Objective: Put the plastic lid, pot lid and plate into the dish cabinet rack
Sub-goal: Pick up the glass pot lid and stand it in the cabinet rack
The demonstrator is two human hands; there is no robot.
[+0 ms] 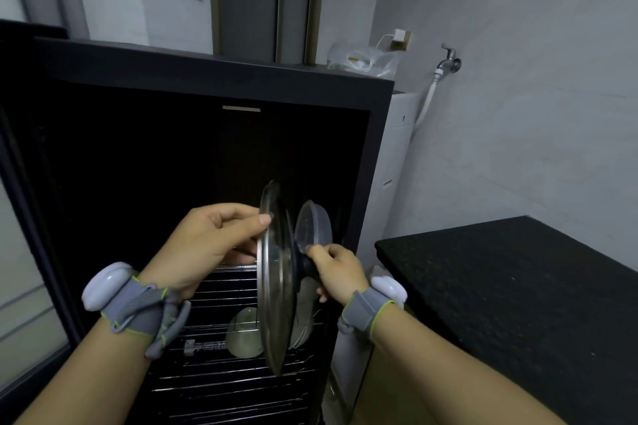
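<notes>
A glass pot lid [274, 283] with a steel rim stands on edge in front of the open dish cabinet [207, 86]. My left hand [210, 245] pinches its upper rim. My right hand [336, 272] grips the lid's black knob on the right side. A clear plastic lid [312, 224] stands upright just behind and right of the pot lid, inside the cabinet. The wire rack [221, 290] runs across the cabinet below my hands. A pale rounded dish [243, 335] sits on a lower wire shelf; whether it is the plate I cannot tell.
A black textured countertop [518, 286] lies to the right. A white appliance [390, 162] stands between it and the cabinet. A tap with a white hose [448, 62] is on the wall. A plastic bag [362, 60] rests behind the cabinet top.
</notes>
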